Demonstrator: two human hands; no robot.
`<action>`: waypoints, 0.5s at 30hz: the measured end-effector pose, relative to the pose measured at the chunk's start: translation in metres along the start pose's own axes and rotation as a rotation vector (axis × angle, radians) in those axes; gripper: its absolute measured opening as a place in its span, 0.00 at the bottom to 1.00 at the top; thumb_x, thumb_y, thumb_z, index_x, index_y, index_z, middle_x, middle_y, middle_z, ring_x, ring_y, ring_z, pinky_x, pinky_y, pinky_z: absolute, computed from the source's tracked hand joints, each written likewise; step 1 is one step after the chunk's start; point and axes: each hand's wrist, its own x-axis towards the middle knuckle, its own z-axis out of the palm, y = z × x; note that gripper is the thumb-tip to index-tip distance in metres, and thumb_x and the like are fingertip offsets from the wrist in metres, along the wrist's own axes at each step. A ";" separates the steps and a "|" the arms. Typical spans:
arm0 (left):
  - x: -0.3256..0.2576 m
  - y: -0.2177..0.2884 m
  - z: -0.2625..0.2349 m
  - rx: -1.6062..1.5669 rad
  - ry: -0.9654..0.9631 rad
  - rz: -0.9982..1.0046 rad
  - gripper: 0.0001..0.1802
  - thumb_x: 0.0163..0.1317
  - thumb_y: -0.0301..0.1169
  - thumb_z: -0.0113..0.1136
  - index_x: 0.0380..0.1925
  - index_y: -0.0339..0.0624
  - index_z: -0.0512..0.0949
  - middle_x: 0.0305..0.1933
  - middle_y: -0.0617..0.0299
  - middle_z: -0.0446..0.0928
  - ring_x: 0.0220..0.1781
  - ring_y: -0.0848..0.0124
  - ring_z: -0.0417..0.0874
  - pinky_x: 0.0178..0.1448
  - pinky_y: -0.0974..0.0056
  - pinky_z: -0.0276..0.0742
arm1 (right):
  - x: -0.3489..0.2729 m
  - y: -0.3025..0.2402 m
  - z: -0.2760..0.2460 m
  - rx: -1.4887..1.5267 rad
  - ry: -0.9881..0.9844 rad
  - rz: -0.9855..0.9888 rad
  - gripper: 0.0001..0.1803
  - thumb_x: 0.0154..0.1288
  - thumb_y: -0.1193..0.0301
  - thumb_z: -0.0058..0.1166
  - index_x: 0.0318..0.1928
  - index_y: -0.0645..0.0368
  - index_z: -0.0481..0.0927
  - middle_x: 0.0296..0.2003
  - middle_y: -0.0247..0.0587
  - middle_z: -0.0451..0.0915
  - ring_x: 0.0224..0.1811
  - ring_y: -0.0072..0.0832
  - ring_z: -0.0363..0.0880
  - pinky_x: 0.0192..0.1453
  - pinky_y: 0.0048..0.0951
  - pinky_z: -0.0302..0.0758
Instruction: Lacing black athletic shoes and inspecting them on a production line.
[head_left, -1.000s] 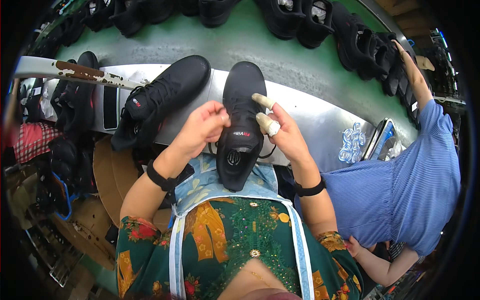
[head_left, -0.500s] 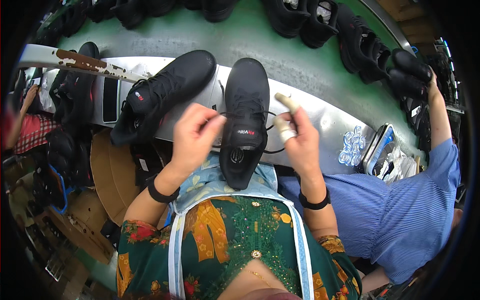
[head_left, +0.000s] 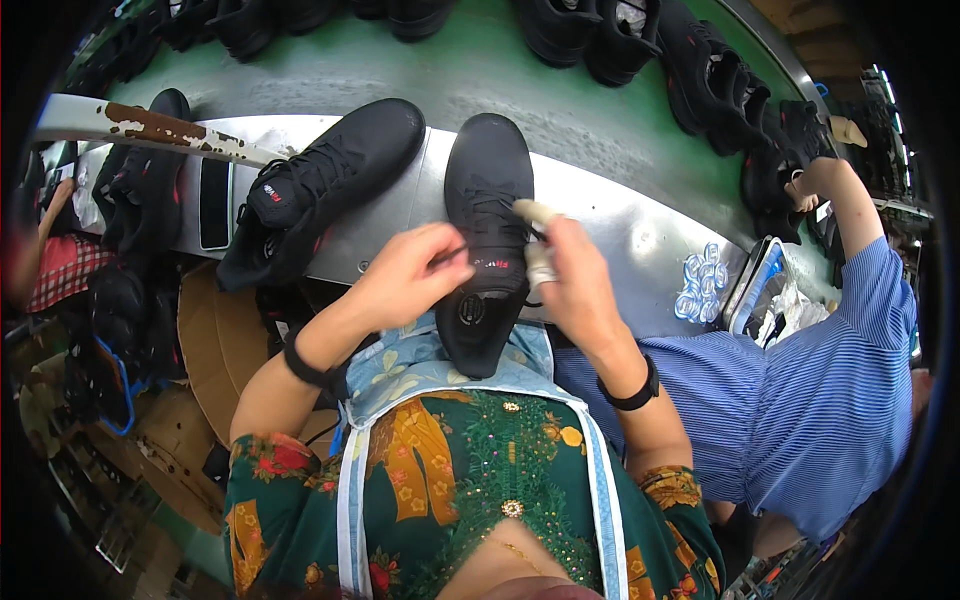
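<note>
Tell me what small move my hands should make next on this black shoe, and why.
Probably draw the lace snug: the left hand and right hand both sit at the lacing of the black shoe, fingers pinched beside its tongue. The shoe lies toe away on the metal bench, heel over your lap, so it looks steady enough to pull against.

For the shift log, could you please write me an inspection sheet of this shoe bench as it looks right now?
Surface: metal bench beside a green conveyor belt.
Job's things: black sneaker lying toe away, heel over the bench edge; second black sneaker lying to its left.
Clutter: clear blister pack, cardboard below the bench.
Grippers: left hand and right hand, fingertips taped, both pinching at the sneaker's laces.
Cables: nothing seen.
Surroundings: black shoes on the belt; person in blue shirt at right.
</note>
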 end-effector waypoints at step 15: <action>0.003 -0.008 0.008 0.053 0.363 -0.080 0.11 0.54 0.29 0.63 0.31 0.32 0.74 0.29 0.56 0.72 0.29 0.68 0.76 0.35 0.67 0.71 | 0.009 0.012 0.001 0.604 -0.113 0.352 0.23 0.64 0.73 0.51 0.59 0.59 0.68 0.40 0.35 0.76 0.42 0.20 0.73 0.53 0.22 0.68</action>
